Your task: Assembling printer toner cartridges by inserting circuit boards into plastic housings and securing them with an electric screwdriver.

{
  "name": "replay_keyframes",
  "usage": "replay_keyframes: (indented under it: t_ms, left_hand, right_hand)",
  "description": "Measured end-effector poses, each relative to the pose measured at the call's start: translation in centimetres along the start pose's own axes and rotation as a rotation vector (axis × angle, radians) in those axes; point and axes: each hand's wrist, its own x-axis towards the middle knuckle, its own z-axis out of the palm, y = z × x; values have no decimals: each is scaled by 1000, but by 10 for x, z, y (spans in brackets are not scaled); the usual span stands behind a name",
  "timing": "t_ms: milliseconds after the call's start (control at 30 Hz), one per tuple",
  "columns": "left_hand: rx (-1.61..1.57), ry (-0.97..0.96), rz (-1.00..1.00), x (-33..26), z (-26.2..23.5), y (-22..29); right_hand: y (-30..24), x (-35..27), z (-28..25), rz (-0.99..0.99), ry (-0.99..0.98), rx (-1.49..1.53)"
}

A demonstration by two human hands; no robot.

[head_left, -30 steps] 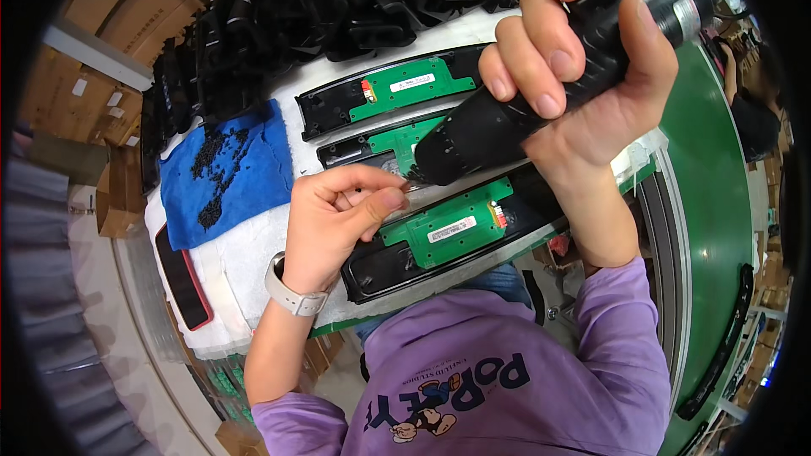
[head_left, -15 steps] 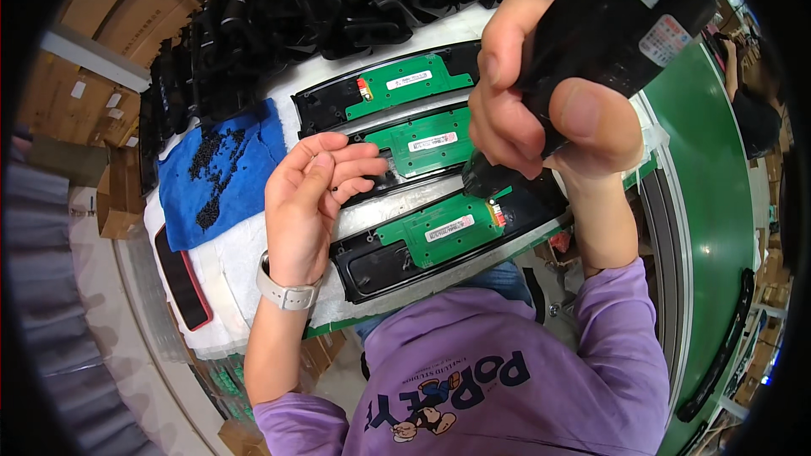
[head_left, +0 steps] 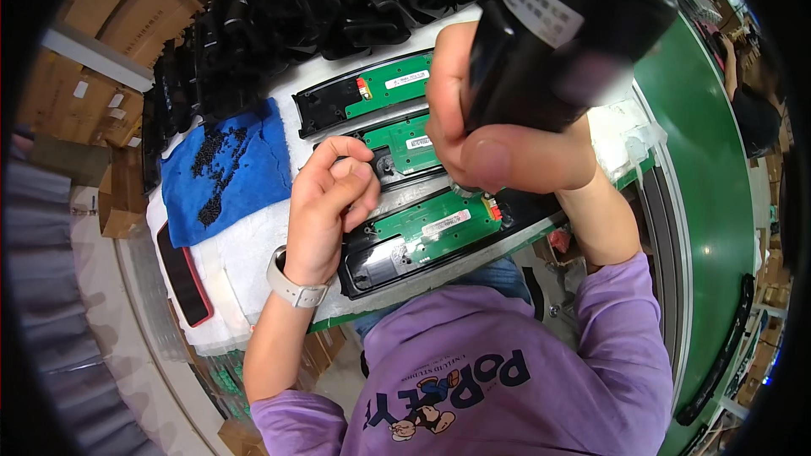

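My right hand point(head_left: 515, 156) is wrapped round a black power screwdriver point(head_left: 515, 76), held over the right part of the nearest panel. Its tip is hidden behind my hand. That nearest green circuit board point(head_left: 448, 232) lies in a long black housing point(head_left: 372, 274), with a red and yellow connector near its right end. My left hand point(head_left: 325, 203) is closed, fingers curled against the thumb, beside the left ends of the panels; what it holds, if anything, is hidden. Behind lie a middle circuit board point(head_left: 401, 143) and a far circuit board point(head_left: 397, 82), each in a black housing.
Small black screws point(head_left: 211, 169) are scattered on a blue cloth point(head_left: 258, 177) at the left. A red-edged phone point(head_left: 187, 283) lies nearer. Black plastic parts point(head_left: 338, 8) are heaped at the back. A green surface point(head_left: 714, 228) runs along the right, beyond the table.
My right hand and the screwdriver have shifted left and tilted over the nearest board. My left hand's fingers have curled in from being spread, and it has moved slightly right.
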Motion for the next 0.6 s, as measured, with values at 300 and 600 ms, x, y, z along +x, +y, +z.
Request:
replay_keyframes:
  t_ms: [300,600]
  left_hand:
    - [123,41,52,-4,0,-2]
    - [320,-42,152,-11,8,0]
  right_hand:
    - [-5,-3,-19,-176,-224,109]
    - [4,2,-28,-518,-204,449]
